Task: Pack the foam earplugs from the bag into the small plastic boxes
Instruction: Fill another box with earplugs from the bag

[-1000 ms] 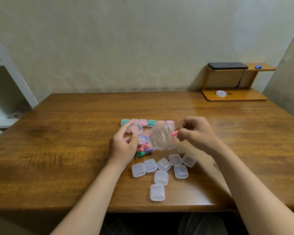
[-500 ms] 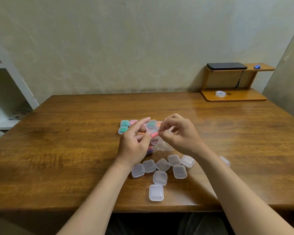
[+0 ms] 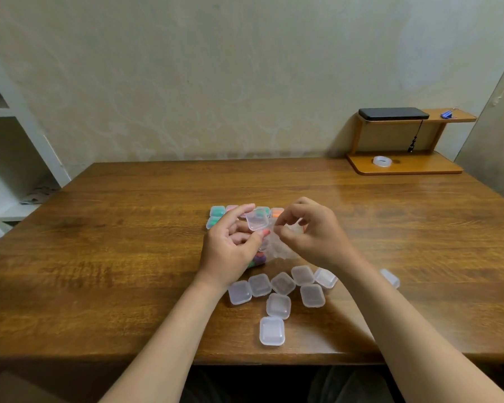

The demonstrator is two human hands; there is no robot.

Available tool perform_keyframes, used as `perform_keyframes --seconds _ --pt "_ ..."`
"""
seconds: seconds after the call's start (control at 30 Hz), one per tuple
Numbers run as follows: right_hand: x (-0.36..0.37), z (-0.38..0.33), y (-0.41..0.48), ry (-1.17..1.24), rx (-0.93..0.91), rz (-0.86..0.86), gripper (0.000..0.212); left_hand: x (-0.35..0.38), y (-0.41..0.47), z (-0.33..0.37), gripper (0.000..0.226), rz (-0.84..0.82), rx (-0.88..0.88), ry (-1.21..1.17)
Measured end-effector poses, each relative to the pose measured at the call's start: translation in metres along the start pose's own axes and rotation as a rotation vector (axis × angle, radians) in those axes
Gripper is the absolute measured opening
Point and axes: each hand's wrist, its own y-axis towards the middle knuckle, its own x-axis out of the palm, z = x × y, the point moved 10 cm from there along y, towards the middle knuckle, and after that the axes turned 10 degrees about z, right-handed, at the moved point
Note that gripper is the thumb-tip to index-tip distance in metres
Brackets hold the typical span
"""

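Left hand (image 3: 230, 245) grips box (image 3: 256, 220), boxes (image 3: 278, 305) near edge (image 3: 233, 359)

Nine empty clear plastic boxes (image 3: 278, 306) on the worktop (image 3: 128, 257) (one apart at 3 o'clock), one held box (image 3: 256, 220), five visible filled boxes (image 3: 217, 211), one clear bag (image 3: 280, 251).

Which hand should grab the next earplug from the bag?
Probably the right hand: it is at the crumpled clear plastic bag, while the left hand grips the small clear plastic box.

One wide view looks from the head, forward and down. The table (image 3: 122, 257) lies close below, the wall (image 3: 245, 82) beyond
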Motion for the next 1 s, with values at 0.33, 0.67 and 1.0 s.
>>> perform_keyframes --seconds 0.33,0.67,1.0 --pt "-0.018 0.056 -0.005 -0.145 0.241 0.060 0.021 -0.026 0.015 -0.025 0.047 0.142 -0.078 0.077" --pt "0.033 0.045 -0.004 -0.138 0.222 -0.360 0.025 -0.023 0.014 -0.045 0.047 0.148 -0.144 0.052" --pt "0.058 0.040 -0.003 -0.206 0.156 -0.439 0.012 -0.022 0.012 -0.048 0.050 0.123 -0.121 0.102"
